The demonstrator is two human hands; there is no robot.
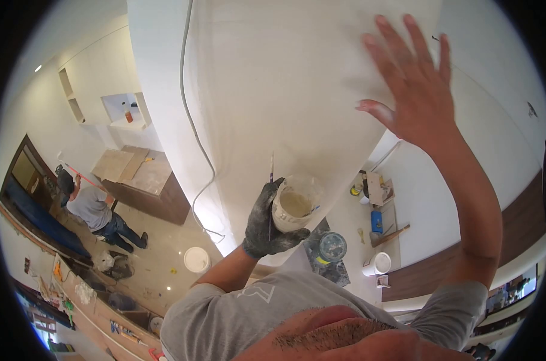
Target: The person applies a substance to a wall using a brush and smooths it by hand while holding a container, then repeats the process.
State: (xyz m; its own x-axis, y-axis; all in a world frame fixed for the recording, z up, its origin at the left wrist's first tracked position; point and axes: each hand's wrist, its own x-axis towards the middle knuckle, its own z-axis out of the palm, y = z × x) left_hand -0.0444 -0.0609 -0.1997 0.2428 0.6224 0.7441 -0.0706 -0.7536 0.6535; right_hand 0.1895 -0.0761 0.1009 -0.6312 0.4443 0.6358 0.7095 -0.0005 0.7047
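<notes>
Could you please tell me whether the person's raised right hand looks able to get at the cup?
Probably yes: the right hand looks empty, and nothing seems to stand between it and the cup, which the gloved left hand holds with its mouth uncovered.

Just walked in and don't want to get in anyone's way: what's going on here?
The gloved left hand holds a tub of murky material and a thin brush. The bare right hand is raised, fingers spread, by a pale surface; contact is unclear. Across the room, another person holds a long pole.
</notes>
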